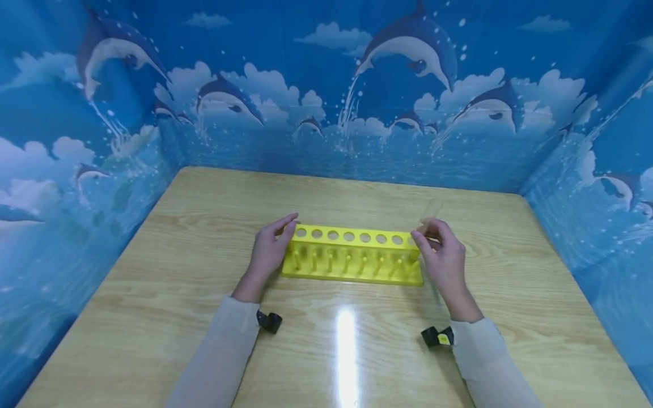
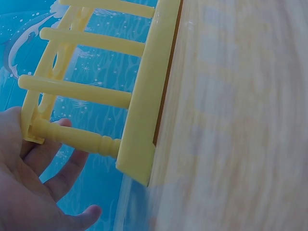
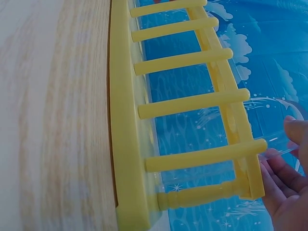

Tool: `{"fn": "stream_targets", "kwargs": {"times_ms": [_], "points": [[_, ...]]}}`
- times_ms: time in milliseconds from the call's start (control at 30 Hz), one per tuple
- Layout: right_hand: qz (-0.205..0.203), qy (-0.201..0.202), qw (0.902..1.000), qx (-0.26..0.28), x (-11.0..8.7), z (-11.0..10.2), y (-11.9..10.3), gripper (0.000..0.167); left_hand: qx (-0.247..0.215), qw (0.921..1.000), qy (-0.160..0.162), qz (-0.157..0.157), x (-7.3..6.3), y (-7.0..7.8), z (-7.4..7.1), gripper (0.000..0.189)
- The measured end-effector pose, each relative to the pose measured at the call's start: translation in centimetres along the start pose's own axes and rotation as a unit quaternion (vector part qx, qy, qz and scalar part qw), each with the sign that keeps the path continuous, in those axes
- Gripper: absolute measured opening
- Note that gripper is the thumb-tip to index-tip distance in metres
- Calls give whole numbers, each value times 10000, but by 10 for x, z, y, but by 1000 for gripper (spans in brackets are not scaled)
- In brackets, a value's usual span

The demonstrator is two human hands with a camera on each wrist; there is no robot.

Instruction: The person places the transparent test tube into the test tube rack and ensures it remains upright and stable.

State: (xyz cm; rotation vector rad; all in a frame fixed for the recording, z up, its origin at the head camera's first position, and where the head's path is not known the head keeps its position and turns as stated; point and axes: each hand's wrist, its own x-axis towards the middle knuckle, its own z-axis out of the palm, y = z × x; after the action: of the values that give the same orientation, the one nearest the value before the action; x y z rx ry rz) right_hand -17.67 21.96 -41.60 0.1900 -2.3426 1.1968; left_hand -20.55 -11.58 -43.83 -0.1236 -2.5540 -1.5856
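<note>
A yellow test tube rack [image 1: 352,258] stands on the table, with a row of round holes along its top and upright pegs below. My left hand [image 1: 270,243] holds the left end of its top plate; the left wrist view shows the fingers around that corner post [image 2: 77,138]. At the other end, my right hand [image 1: 442,252] pinches a clear test tube [image 1: 431,209] between thumb and fingers, beside the last hole. The tube [image 3: 279,151] shows faintly in the right wrist view. How far its lower end reaches into the rack is hard to tell.
The wood-grain table [image 1: 204,226] carries a bright light reflection in front of the rack. Blue dolphin-print curtains [image 1: 326,147] enclose the table at the back and both sides. A black wrist camera [image 1: 270,322] is strapped to each sleeve.
</note>
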Motion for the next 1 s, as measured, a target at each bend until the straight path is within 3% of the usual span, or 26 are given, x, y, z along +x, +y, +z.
{"fn": "stream_targets", "kwargs": {"times_ms": [1000], "points": [[52, -64, 9999, 124, 0, 1, 0, 30, 31, 10000, -53, -10, -1, -1, 0, 40]]}}
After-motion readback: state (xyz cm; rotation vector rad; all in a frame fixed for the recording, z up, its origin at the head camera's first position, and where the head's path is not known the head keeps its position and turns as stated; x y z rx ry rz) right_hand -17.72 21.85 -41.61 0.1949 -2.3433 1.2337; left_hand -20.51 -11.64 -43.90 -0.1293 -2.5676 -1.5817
